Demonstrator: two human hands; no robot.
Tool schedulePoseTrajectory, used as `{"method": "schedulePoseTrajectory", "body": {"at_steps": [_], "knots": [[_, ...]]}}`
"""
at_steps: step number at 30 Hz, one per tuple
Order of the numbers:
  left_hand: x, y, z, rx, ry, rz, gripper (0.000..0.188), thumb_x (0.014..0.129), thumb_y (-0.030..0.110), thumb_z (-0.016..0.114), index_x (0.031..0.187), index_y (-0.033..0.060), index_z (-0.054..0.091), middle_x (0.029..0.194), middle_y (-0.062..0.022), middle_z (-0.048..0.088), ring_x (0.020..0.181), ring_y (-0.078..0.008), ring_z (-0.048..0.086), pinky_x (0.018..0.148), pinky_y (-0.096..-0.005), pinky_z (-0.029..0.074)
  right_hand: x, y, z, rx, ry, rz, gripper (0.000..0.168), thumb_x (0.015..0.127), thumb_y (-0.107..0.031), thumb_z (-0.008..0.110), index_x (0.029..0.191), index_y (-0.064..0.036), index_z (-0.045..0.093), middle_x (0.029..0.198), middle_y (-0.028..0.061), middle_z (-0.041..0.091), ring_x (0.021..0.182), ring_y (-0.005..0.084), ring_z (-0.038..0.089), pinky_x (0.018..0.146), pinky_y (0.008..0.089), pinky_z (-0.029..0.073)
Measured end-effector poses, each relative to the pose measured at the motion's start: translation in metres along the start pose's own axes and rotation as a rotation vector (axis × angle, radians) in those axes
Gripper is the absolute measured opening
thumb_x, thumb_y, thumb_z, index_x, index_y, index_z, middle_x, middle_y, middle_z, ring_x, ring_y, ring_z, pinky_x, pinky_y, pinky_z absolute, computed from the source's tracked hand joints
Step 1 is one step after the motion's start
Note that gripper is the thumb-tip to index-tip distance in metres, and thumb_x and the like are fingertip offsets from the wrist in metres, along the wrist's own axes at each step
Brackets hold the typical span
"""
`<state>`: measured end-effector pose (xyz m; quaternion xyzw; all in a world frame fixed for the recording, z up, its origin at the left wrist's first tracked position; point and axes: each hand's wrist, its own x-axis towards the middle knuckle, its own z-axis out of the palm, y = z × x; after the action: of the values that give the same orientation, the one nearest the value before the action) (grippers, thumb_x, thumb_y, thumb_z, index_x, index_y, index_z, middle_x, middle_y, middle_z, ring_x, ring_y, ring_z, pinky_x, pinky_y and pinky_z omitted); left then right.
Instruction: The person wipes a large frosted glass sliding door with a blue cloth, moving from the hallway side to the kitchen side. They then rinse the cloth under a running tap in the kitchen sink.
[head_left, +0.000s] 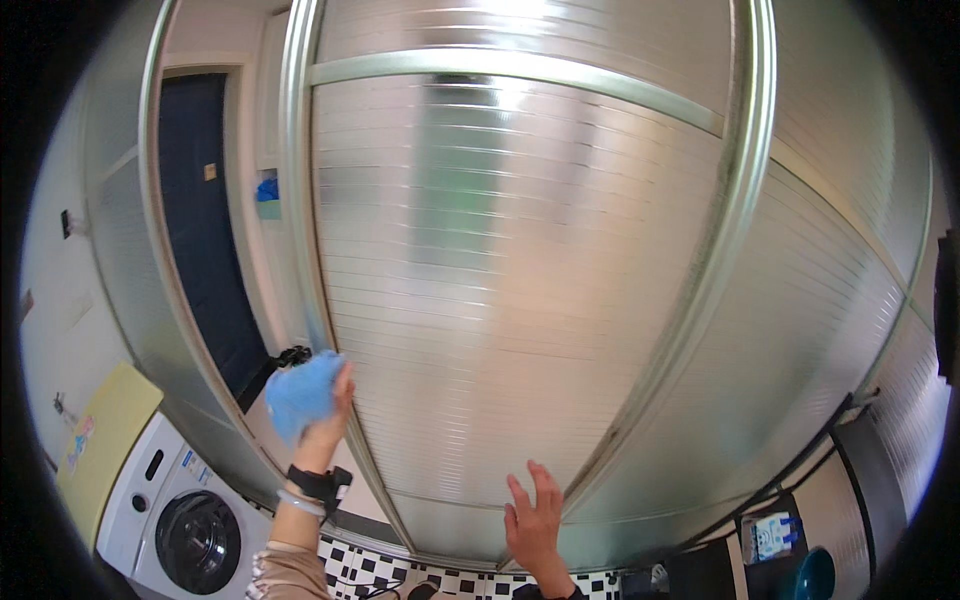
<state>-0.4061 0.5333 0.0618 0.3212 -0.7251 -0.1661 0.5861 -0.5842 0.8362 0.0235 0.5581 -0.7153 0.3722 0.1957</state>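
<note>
A light blue cloth (301, 394) is gripped in my left hand (336, 420), pressed at the left metal frame post (298, 187) of a sliding door panel. That wrist wears a black band with a device and a pale bracelet. My right hand (534, 517) is raised with its fingers apart, holding nothing, in front of the panel's lower right part. Whether it touches the panel, I cannot tell. Ribbed translucent glass (480, 315) fills the panel, with a metal crossbar (517, 67) high up. Another metal post (720, 225) stands at its right.
At lower left stands a white front-loading washing machine (142, 517) under a yellow cover (112, 435). Through the gap at left shows a dark blue door (199, 225). A teal basin (814, 574) and a printed package (772, 536) sit at lower right. Black-and-white tiles (349, 562) cover the floor.
</note>
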Motion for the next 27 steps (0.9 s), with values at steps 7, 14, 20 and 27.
{"method": "schedulePoseTrajectory", "body": {"at_steps": [7, 14, 20, 27], "knots": [[0.023, 0.055, -0.015, 0.223, 0.040, 0.285, 0.024, 0.089, 0.014, 0.054, 0.110, 0.0055, 0.061, 0.095, -0.0131, 0.061, 0.086, -0.0262, 0.059, 0.075, -0.0363, 0.046, -0.001, 0.014, -0.008, -0.241, -0.028, 0.048, 0.053, 0.073, -0.005, 0.061, 0.125, -0.008, 0.051, 0.145, 0.0199, 0.026, 0.132, 0.0387, 0.027, 0.099, 0.0495, 0.025], [0.029, 0.046, -0.020, 0.259, 0.145, 0.424, 0.018, 0.088, 0.016, 0.055, 0.101, 0.0058, 0.062, 0.089, -0.0089, 0.060, 0.081, -0.0246, 0.058, 0.070, -0.0341, 0.045, -0.016, 0.044, -0.010, -0.144, 0.065, 0.254, 0.059, 0.072, 0.001, 0.057, 0.129, -0.001, 0.043, 0.147, 0.0220, 0.022, 0.134, 0.0401, 0.023, 0.104, 0.0496, 0.020], [0.025, 0.014, -0.010, 0.450, 0.132, 0.508, 0.022, 0.090, 0.016, 0.049, 0.108, 0.0109, 0.061, 0.090, -0.0112, 0.057, 0.083, -0.0288, 0.053, 0.073, -0.0372, 0.041, -0.034, 0.076, 0.002, -0.111, 0.073, 0.187, 0.058, 0.072, 0.002, 0.057, 0.128, -0.001, 0.044, 0.147, 0.0221, 0.023, 0.134, 0.0401, 0.023, 0.104, 0.0496, 0.022], [0.019, -0.012, -0.007, 0.467, 0.142, 0.489, 0.027, 0.091, 0.022, 0.049, 0.111, 0.0078, 0.060, 0.098, -0.0126, 0.059, 0.091, -0.0301, 0.054, 0.080, -0.0393, 0.042, -0.036, 0.101, 0.028, -0.137, 0.040, 0.073, 0.058, 0.072, 0.002, 0.057, 0.129, -0.004, 0.045, 0.146, 0.0211, 0.025, 0.135, 0.0394, 0.023, 0.097, 0.0491, 0.025]]}}
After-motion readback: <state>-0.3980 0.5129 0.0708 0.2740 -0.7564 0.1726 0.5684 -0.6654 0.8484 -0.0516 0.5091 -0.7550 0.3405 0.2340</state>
